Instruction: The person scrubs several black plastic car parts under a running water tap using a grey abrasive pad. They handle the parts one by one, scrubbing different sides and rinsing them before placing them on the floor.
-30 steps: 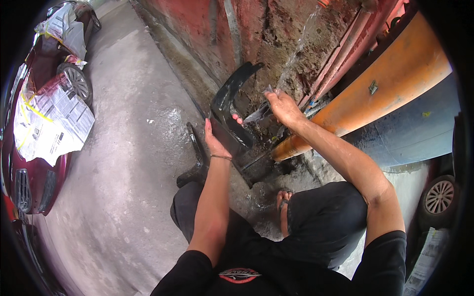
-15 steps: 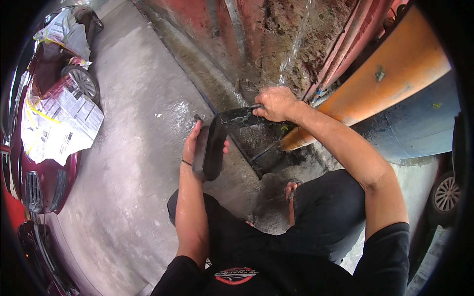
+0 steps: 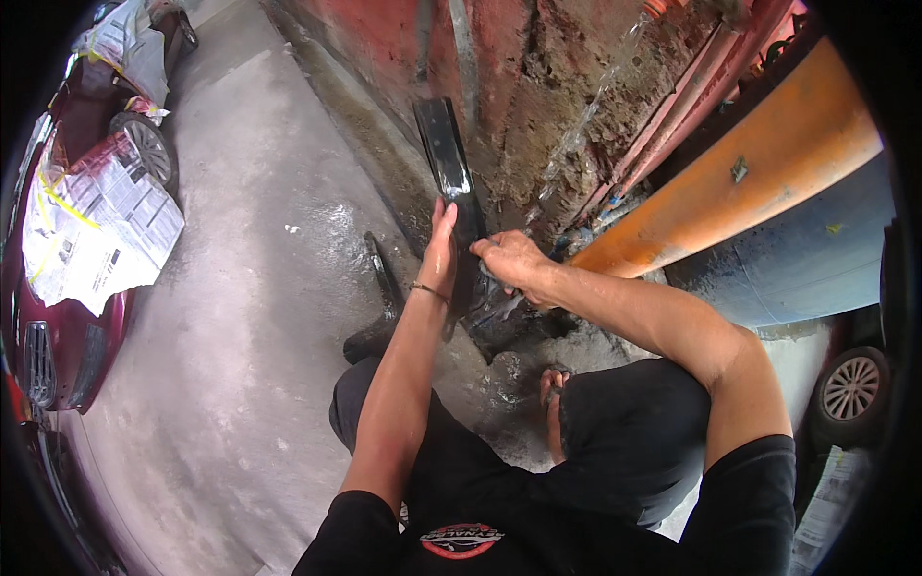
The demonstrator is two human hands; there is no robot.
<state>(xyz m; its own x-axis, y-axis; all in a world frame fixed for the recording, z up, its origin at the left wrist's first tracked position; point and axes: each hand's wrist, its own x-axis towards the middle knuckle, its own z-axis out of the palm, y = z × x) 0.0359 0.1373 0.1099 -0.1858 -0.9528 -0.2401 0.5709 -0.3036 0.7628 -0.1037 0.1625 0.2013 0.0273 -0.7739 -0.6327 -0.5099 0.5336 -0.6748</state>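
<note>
My left hand (image 3: 441,242) is closed around a long, wet, black plastic car part (image 3: 442,144). Its flat, glossy end points away from me toward the wall, and its lower end hangs between my forearms. Against the right edge of this part my right hand (image 3: 514,261) is closed, fingers curled. Something greyish shows under those fingers; I cannot tell whether it is a cloth or water. On the wet floor left of my left wrist lies another slim black part (image 3: 382,274), with a thicker black piece (image 3: 370,338) at its near end, partly hidden by my forearm.
Water (image 3: 586,120) runs down from an orange outlet (image 3: 661,8) beside a dirty red wall (image 3: 375,48). An orange panel (image 3: 740,168) and a blue drum-like surface (image 3: 788,240) stand at right. A dark red car masked with paper (image 3: 106,221) is at left, a wheel (image 3: 851,389) at far right.
The black part has swung from lying crosswise to pointing toward the wall. My right hand has shifted from its far end to its side, nearer me. The floor pieces have come into sight.
</note>
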